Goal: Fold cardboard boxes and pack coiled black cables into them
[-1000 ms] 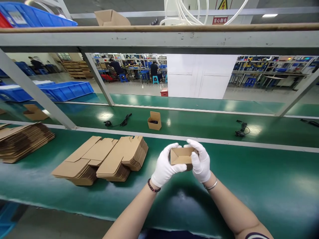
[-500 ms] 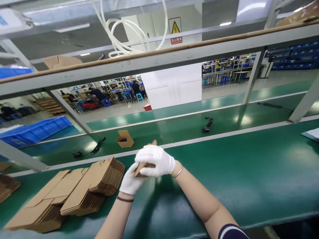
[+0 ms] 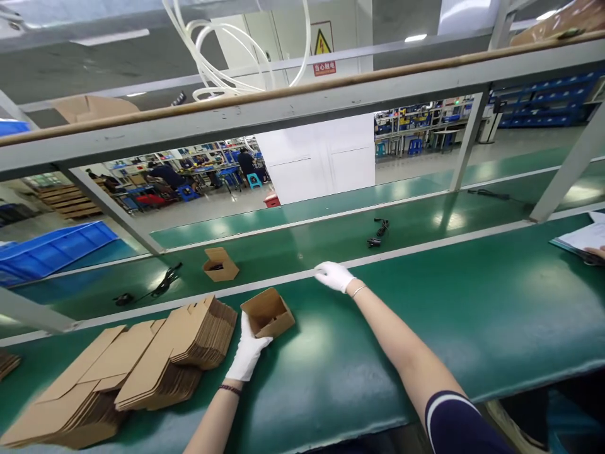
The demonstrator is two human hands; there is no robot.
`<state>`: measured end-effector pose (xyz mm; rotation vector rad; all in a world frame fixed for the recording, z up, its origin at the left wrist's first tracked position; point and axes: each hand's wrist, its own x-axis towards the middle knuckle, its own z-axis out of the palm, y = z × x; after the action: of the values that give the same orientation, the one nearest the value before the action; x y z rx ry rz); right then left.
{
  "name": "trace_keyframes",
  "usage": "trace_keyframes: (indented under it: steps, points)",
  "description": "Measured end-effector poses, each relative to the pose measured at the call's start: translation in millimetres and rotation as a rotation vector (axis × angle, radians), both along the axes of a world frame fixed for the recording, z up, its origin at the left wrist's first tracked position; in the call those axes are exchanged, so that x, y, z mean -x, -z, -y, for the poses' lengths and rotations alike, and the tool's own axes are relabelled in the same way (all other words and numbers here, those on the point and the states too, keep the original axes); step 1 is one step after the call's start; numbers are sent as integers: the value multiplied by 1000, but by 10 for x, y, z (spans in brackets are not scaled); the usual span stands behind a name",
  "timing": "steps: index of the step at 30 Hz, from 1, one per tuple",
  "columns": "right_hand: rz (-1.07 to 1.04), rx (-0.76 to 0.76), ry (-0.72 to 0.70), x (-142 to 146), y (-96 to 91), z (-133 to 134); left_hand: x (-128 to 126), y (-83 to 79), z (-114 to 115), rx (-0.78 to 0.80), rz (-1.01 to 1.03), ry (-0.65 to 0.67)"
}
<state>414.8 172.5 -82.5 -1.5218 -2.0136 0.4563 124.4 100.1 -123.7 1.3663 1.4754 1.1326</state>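
My left hand (image 3: 249, 349), in a white glove, grips a small cardboard box (image 3: 275, 326) by its left side and lower edge. The box is tilted, with its open top facing me. Away to the right, my gloved right hand (image 3: 333, 276) reaches over the pale rail with loosely stretched fingers and no thing visible in them. Beyond it, a black cable with a plug (image 3: 375, 241) lies on the far green belt. Left of my left hand are stacks of flat cardboard blanks (image 3: 189, 343).
An open cardboard box (image 3: 222, 268) with something dark inside stands on the far belt, beside another black cable (image 3: 165, 282). A blue bin (image 3: 57, 249) is at the left. Metal posts (image 3: 467, 142) hold an overhead shelf. Someone's hand (image 3: 594, 251) touches papers at the right.
My right hand has let go of the cardboard box and moved right. My left hand keeps the box, now lower with its opening showing. The view has shifted slightly right.
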Motion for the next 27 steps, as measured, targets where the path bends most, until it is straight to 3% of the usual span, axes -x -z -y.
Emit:
trace_keyframes:
  steps: [7, 11, 14, 16, 19, 21, 23, 25, 27]
  points:
    - [90, 103, 547, -940, 351, -109, 44, -146, -373, 28, 41, 81]
    - [155, 146, 717, -1093, 344, -254, 81, -79, -555, 9, 30, 131]
    - [233, 140, 778, -1082, 236, -438, 75, -50, -508, -162, -13, 38]
    - [290, 120, 762, -1062, 159, -579, -10, -95, -382, -386, -37, -84]
    - [352, 145, 667, -1013, 40, -773, -272, -244, -124, -611, 6, -20]
    - [372, 178, 570, -947, -45, -835, -484, -335, 2, -525, -23, 156]
    - [378, 182, 446, -845, -120, -776, -667, -360, 34, -329, 27, 339]
    - [373, 168, 314, -713, -155, -553, -797, -303, -24, -81, 208, 434]
    - [364, 160, 181, -556, -131, -179, -879, -191, -134, 123, 395, 423]
